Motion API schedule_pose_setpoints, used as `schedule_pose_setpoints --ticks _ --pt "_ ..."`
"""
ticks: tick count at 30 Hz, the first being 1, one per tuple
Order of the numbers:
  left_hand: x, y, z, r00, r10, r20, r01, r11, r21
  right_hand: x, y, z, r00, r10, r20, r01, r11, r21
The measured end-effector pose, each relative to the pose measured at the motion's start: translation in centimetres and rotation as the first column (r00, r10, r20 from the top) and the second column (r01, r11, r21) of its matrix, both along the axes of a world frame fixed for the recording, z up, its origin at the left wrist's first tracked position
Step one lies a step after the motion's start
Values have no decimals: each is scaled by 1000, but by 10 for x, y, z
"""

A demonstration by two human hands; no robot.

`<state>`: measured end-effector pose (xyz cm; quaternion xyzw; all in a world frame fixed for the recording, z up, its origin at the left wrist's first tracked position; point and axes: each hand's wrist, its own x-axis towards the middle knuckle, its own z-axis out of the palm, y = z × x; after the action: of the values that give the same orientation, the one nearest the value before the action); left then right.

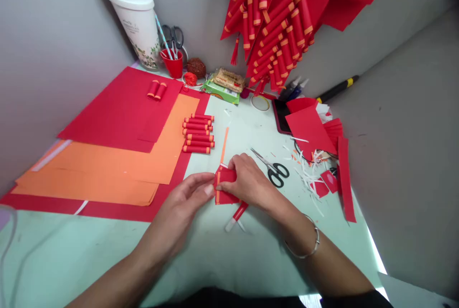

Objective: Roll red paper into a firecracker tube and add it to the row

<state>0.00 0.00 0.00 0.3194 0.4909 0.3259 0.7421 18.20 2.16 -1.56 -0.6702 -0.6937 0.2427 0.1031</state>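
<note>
Rolling step, by the look of it: both hands pinch a small red paper piece (225, 186) with an orange edge strip, low over the table (229, 250). Left hand (182, 207) grips its left edge, right hand (247, 181) its top. Next move likely needs a tight, even curl. Counts: about seven finished rolls (198, 133) stacked, two rolls (157, 90) on the red sheet (118, 112), one scissors (274, 170), one glue stick (236, 216).

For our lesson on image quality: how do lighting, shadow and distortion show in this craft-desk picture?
Head view: soft, even light, with only faint shadows under the left hand and right hand holding the red paper piece; a bright glare strip on the table edge; wide-angle lens bends the walls outward; the middle is sharp.
</note>
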Motion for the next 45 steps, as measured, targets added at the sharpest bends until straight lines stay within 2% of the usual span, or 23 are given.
schedule_pose_setpoints --ticks 9,14,18,21,24,29,31,35,37,40,43,45 --pt "-1 0 1 1000 -14 -10 14 1000 6 7 7 -2 997 73 30 -75 995 65" --pt "-3 0 -2 999 -35 -41 36 999 25 16 23 2 959 244 141 -264 953 147" --pt "-6 -2 -6 989 -73 -130 90 988 126 25 28 -2 909 320 266 -369 915 161" --pt "-7 -4 -9 980 -111 -168 143 970 196 36 34 -7 903 274 333 -346 920 183" --pt "-7 -5 -9 975 -145 -168 180 960 216 48 45 -11 915 176 364 -265 941 210" --pt "-7 -3 -6 964 -159 -213 200 962 187 56 48 -2 946 14 325 -106 958 267" --pt "-7 -3 -5 963 -150 -225 194 963 186 52 37 5 961 46 273 -118 960 253" --pt "-9 -4 -5 972 -111 -209 149 974 172 40 9 11 967 226 117 -240 964 116" --pt "-8 -4 -4 977 -137 -165 159 978 133 34 -1 9 976 212 43 -214 976 46" --pt "-5 -5 -3 956 -262 -131 274 958 81 25 -9 5 991 131 37 -132 991 11" --pt "-2 -5 -3 902 -372 -217 398 913 88 18 -11 5 996 82 45 -82 997 -2" --pt "-1 -5 -3 886 -389 -251 423 901 98 15 -10 6 997 73 38 -73 997 -9"
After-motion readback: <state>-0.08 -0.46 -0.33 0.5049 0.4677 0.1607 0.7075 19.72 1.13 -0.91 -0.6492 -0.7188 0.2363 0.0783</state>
